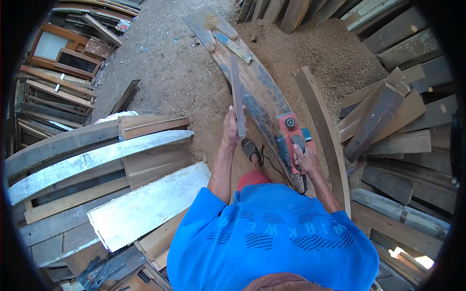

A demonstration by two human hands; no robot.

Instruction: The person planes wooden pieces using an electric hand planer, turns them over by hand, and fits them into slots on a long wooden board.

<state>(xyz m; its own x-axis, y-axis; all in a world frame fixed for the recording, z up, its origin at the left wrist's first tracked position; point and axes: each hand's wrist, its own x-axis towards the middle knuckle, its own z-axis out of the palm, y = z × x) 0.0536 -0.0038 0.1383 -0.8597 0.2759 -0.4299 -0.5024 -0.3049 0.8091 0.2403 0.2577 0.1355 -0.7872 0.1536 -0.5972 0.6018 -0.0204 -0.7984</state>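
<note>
My left hand (232,127) is closed around the lower end of a narrow wooden strip (236,92), which points away from me beside the bench plank. My right hand (304,159) grips the handle of a red power planer (290,138), which rests on the near part of the long worn plank (257,87). A dark cord trails from the planer's near end. Farther up the plank lies a short painted piece of wood (233,47), with some shavings beyond it.
Stacked boards stand at the left, with a white panel (153,206) on top. A long upright board (323,131) runs just right of the planer. Sawdust (320,56) covers the ground behind it. More boards (388,116) lean at the right. A sandalled foot is below the plank.
</note>
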